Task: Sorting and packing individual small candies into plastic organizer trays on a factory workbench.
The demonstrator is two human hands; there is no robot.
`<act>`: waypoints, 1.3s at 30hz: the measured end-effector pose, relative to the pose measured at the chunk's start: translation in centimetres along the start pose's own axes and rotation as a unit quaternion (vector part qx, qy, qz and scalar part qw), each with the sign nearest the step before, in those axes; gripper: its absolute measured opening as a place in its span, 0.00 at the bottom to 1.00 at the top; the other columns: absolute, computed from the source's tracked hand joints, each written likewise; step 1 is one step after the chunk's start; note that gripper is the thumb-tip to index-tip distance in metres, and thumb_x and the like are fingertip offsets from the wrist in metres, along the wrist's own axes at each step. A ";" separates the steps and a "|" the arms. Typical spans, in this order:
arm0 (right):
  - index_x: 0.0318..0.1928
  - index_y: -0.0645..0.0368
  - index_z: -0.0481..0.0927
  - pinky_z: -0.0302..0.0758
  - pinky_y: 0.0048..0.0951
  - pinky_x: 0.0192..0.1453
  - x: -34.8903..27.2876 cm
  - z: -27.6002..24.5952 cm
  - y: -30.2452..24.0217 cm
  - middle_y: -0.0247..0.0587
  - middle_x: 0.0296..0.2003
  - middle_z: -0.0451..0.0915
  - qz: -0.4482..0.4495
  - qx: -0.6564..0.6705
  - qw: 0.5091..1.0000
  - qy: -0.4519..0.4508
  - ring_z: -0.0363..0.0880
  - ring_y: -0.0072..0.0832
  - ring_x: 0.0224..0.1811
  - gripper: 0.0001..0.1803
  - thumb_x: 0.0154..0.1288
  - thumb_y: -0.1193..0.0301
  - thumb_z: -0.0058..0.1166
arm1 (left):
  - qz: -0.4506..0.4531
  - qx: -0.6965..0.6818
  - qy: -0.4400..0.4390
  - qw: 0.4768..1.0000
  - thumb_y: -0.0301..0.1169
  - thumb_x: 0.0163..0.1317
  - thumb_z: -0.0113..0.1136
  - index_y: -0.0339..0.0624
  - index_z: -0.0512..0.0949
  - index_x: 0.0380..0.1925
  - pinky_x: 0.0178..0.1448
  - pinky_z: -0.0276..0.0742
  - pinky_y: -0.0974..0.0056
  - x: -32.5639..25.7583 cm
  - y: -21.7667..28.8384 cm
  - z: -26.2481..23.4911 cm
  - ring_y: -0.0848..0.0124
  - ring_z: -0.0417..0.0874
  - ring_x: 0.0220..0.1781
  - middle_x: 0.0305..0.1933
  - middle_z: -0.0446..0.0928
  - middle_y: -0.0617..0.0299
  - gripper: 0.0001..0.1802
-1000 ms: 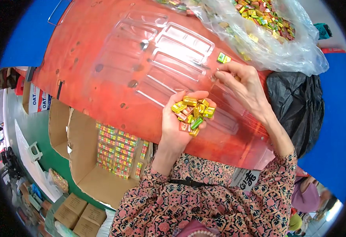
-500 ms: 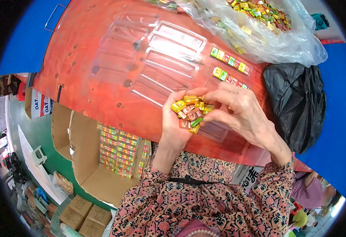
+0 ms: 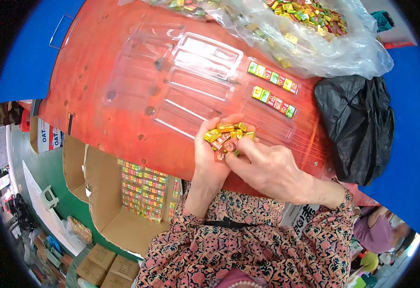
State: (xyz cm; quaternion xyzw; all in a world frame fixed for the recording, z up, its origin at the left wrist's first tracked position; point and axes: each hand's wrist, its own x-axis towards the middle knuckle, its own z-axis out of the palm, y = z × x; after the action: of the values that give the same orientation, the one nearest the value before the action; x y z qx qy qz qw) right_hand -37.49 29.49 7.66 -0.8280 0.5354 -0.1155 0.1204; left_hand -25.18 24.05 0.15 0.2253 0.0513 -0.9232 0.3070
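Note:
My left hand (image 3: pixel 206 161) is cupped palm up over the table's near edge, holding a heap of small wrapped candies (image 3: pixel 225 129) in yellow, red-brown and green. My right hand (image 3: pixel 274 173) reaches into that heap from the right, thumb and forefinger pinched on a candy at its lower side; the fingers partly hide that piece. Just beyond the hands, two see-through plastic trays hold single rows of candies: a farther row (image 3: pixel 273 77) and a nearer row (image 3: pixel 273 101). To their left lie more see-through trays (image 3: pixel 200 82), with no candies showing in them.
A large plastic bag (image 3: pixel 363 53) of loose candies sits at the far right of the red table (image 3: pixel 95 81). Nearer on the right is a black plastic bag (image 3: pixel 356 125). Below the table's left edge, an open cardboard box (image 3: pixel 104 192) holds filled candy packs (image 3: pixel 143 192).
My right hand has come down and nearer, its fingers now dipping into the lower side of the heap. The nearer candy row, partly covered before, now shows fully. The whole view has shifted slightly.

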 end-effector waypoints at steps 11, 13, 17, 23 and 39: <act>0.35 0.58 0.74 0.72 0.25 0.19 -0.1 -2.2 0.9 0.36 0.30 0.70 0.018 0.095 0.995 0.005 0.75 0.27 0.27 0.10 0.48 0.76 0.53 | -0.015 -0.074 0.036 0.996 0.43 0.61 0.38 0.32 0.73 0.45 0.44 0.78 0.55 0.0 0.0 0.1 0.51 0.79 0.40 0.40 0.77 0.42 0.25; 0.34 0.62 0.73 0.73 0.27 0.29 0.6 -2.3 2.7 0.41 0.31 0.72 0.023 0.181 0.972 0.150 0.75 0.34 0.30 0.09 0.49 0.80 0.54 | -0.026 -0.058 -0.002 0.998 0.43 0.61 0.39 0.33 0.73 0.45 0.39 0.80 0.55 0.1 0.4 -0.4 0.50 0.79 0.39 0.40 0.77 0.42 0.25; 0.35 0.62 0.72 0.66 0.17 0.33 0.9 -0.9 7.0 0.27 0.28 0.71 0.242 0.410 0.869 0.135 0.68 0.12 0.31 0.08 0.62 0.70 0.51 | -0.044 -0.039 -0.011 0.998 0.45 0.61 0.39 0.33 0.73 0.45 0.27 0.81 0.57 0.1 0.5 -0.3 0.47 0.80 0.37 0.41 0.77 0.42 0.26; 0.41 0.58 0.74 0.51 0.12 0.19 0.6 0.4 8.2 0.22 0.27 0.69 0.370 0.622 0.688 0.055 0.55 0.06 0.18 0.11 0.62 0.66 0.53 | -0.040 -0.037 -0.009 0.998 0.45 0.61 0.39 0.33 0.73 0.45 0.28 0.81 0.56 0.1 0.6 -0.4 0.46 0.80 0.39 0.41 0.76 0.41 0.26; 0.37 0.62 0.76 0.65 0.15 0.27 -0.6 0.9 7.1 0.27 0.29 0.73 0.211 0.497 0.831 0.135 0.68 0.12 0.23 0.06 0.62 0.72 0.50 | -0.006 0.005 0.033 0.999 0.42 0.61 0.40 0.36 0.73 0.44 0.25 0.80 0.58 0.1 0.8 0.6 0.48 0.79 0.38 0.39 0.77 0.43 0.23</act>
State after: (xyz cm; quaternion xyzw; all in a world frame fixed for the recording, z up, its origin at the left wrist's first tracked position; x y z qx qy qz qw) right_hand -43.56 27.26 4.42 -0.4996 0.5782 -0.4481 0.4640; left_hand -24.99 23.20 0.70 0.2572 0.0579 -0.9173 0.2983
